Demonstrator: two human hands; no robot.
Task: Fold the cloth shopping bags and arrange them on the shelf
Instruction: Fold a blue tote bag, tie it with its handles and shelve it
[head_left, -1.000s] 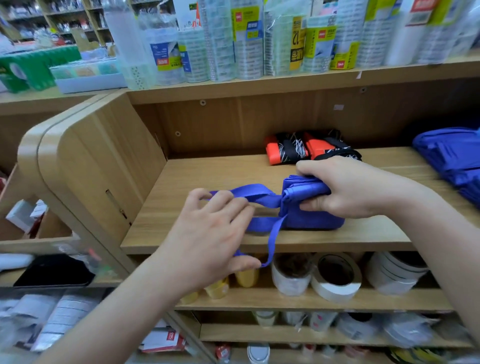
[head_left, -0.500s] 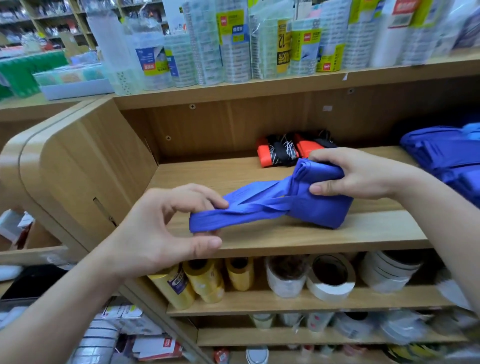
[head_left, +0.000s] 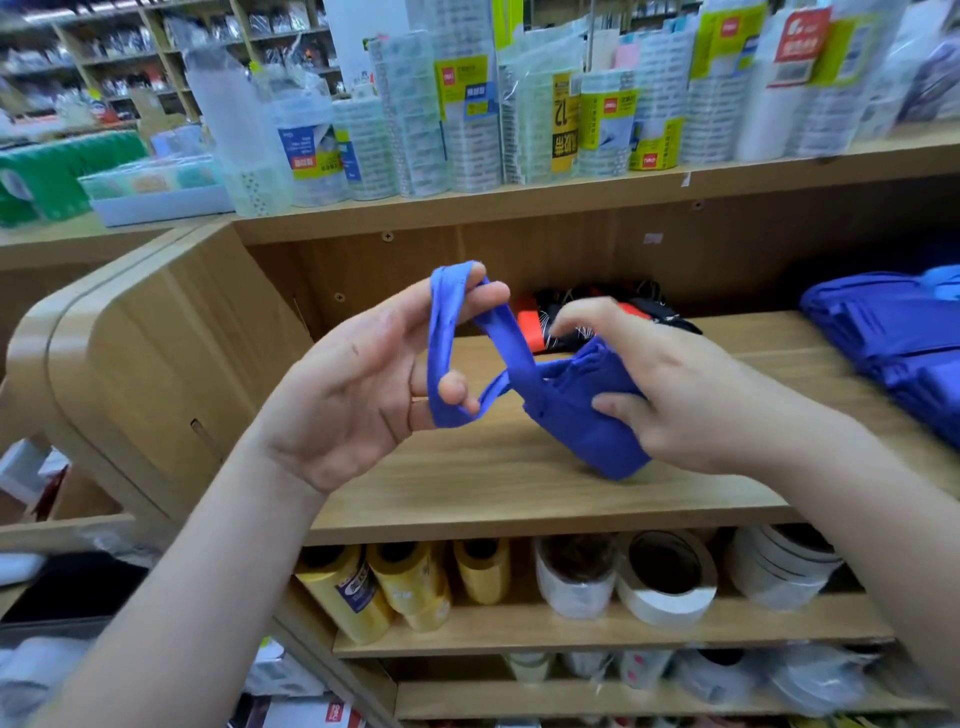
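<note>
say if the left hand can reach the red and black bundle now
Probably not: the left hand has the strap looped over its fingers, and the right hand partly blocks the bundle.

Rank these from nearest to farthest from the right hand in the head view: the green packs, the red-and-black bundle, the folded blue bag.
1. folded blue bag: gripped by the right hand.
2. red-and-black bundle: just behind the hand, at the shelf's back.
3. green packs: far left, on another counter.

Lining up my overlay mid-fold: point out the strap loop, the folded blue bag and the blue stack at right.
strap loop (head_left: 440, 338), head view, its left side.
folded blue bag (head_left: 576, 436), head view, front face.
blue stack (head_left: 883, 327), head view, top layer.
</note>
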